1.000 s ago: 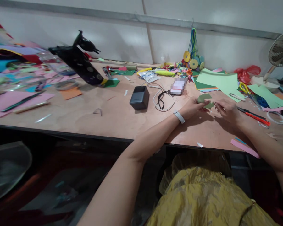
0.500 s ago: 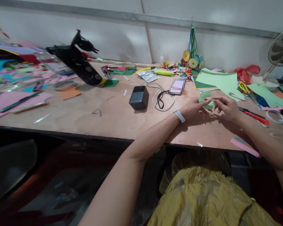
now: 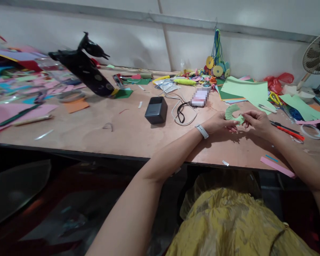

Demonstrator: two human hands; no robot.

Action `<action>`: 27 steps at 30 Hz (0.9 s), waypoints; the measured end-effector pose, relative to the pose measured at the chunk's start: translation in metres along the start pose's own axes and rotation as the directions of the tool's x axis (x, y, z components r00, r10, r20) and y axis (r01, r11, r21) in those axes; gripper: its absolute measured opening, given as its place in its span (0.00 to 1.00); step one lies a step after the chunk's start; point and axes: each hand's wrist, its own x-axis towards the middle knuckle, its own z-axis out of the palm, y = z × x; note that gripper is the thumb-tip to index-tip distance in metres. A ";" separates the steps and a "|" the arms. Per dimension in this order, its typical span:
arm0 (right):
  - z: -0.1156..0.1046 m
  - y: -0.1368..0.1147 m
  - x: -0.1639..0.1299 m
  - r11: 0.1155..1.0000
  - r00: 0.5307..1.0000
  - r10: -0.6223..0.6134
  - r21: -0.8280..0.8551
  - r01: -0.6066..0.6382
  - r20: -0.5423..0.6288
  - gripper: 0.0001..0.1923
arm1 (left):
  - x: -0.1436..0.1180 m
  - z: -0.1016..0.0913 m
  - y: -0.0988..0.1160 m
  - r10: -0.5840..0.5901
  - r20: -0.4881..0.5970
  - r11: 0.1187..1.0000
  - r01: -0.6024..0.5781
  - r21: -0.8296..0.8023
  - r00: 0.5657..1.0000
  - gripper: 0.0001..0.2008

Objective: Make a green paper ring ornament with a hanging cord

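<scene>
Head view: both hands meet over the table (image 3: 128, 131), toward its right end and near the front edge. The left hand (image 3: 218, 122) and the right hand (image 3: 257, 121) each pinch the pleated green paper fan (image 3: 232, 113), which is held between them just above the tabletop. A white band sits on the left wrist. A dark box (image 3: 156, 110) lies mid-table; red-handled scissors (image 3: 289, 130) lie just right of the right hand.
</scene>
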 end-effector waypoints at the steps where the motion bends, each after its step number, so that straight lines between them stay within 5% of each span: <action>1: 0.000 0.000 0.000 1.000 1.000 0.010 0.015 -0.010 0.009 0.27 | 0.000 -0.001 -0.001 0.006 0.006 1.000 -0.006 0.002 1.000 0.19; 8: 0.003 -0.004 -0.001 0.996 0.997 0.060 0.064 -0.063 0.057 0.29 | -0.002 0.000 0.000 -0.006 0.025 0.999 0.005 0.033 1.000 0.21; 16: 0.011 -0.009 0.000 0.996 0.993 -0.012 0.087 0.022 -0.114 0.25 | 0.002 0.006 0.005 0.058 -0.074 0.996 -0.063 -0.064 0.996 0.30; 23: 0.004 -0.006 -0.002 0.987 0.997 -0.075 -0.147 0.072 -0.019 0.21 | 0.006 0.010 0.003 0.048 -0.196 0.996 -0.062 -0.061 0.979 0.32; 27: 0.010 -0.005 -0.007 0.856 0.960 -0.281 -0.454 0.247 -0.006 0.24 | 0.002 0.022 0.002 0.131 -0.236 0.991 -0.133 0.007 0.963 0.31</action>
